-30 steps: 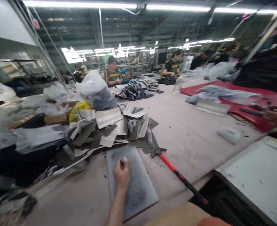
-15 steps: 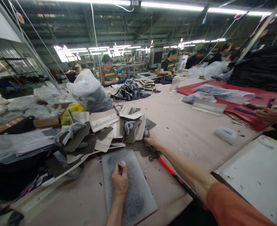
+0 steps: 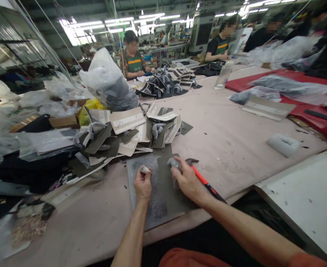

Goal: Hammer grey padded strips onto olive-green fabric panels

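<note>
My left hand (image 3: pixel 142 186) is closed, pinching a small whitish piece (image 3: pixel 144 169) whose kind I cannot make out. Under it lies a grey speckled board (image 3: pixel 155 218) near the table's front edge. My right hand (image 3: pixel 190 182) is closed round a plastic-wrapped handle (image 3: pixel 173 162) on a dark olive panel (image 3: pixel 177 204). That panel covers the right side of the board. Just beyond my right wrist a red-and-black claw hammer (image 3: pixel 200 176) rests on the table, its lower end behind my forearm.
A heap of similar panels (image 3: pixel 128 120) lies ahead to the left, beside a big plastic bag (image 3: pixel 107 81). Across the table (image 3: pixel 208 122) stand a clear bottle (image 3: pixel 224 76) and co-workers. A wrapped roll (image 3: pixel 284 145) and a white surface (image 3: pixel 305 196) are at right.
My right hand has drawn the dark panel from the heap toward me, over the board. My left hand keeps its whitish piece. The view has shifted down and closer.
</note>
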Demonstrator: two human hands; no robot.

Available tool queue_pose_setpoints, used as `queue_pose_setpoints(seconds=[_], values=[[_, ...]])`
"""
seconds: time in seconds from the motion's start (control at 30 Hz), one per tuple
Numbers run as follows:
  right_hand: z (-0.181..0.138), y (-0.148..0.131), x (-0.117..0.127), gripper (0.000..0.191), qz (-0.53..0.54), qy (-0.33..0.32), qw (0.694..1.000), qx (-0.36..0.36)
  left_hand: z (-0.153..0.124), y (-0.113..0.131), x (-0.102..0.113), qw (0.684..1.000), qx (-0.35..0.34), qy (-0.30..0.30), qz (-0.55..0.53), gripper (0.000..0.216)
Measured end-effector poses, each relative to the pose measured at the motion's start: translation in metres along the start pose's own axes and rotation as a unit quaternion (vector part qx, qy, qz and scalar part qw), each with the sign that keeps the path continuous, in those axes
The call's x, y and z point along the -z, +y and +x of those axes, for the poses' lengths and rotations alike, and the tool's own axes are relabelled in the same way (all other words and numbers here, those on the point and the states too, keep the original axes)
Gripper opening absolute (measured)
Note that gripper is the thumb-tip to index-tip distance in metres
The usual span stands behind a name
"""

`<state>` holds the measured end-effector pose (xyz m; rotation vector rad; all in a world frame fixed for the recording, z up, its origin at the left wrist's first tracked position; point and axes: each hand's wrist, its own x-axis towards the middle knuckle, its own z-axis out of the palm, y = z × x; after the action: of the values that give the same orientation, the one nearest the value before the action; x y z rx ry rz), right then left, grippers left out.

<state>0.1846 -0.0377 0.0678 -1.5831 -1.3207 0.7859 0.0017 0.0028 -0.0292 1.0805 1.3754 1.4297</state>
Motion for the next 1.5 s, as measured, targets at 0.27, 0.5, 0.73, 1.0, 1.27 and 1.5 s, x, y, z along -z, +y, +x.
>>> queue_pose_setpoints(seconds=[0.27,0.5,0.73,1.0,1.27,1.5], values=[[-0.076,0.048,-0.056,0.056,-0.019,-0.084,0.996,-0.005,0.001,0.01,0.0,0.999,-0.015,-0.033,0.002,0.037],[-0.07,0.043,-0.037,0.043,-0.073,-0.049,0.991,0.105,0.002,0.022,-0.025,0.988,0.0,-0.151,0.012,0.032],[-0.064,0.054,-0.01,0.037,-0.067,-0.152,0.979,0.119,0.0,0.015,-0.023,0.983,-0.001,-0.179,0.041,0.026],[-0.063,0.063,-0.01,0.043,-0.046,-0.161,0.98,0.109,0.003,0.014,-0.024,0.976,-0.015,-0.204,0.072,0.021],[-0.037,0.084,0.041,0.032,-0.166,0.01,0.98,0.108,-0.009,0.015,-0.024,0.948,-0.143,-0.201,0.202,0.018],[-0.031,0.112,0.093,0.005,-0.254,-0.137,0.936,-0.203,-0.012,0.014,-0.023,0.928,-0.19,-0.229,0.223,0.018]])
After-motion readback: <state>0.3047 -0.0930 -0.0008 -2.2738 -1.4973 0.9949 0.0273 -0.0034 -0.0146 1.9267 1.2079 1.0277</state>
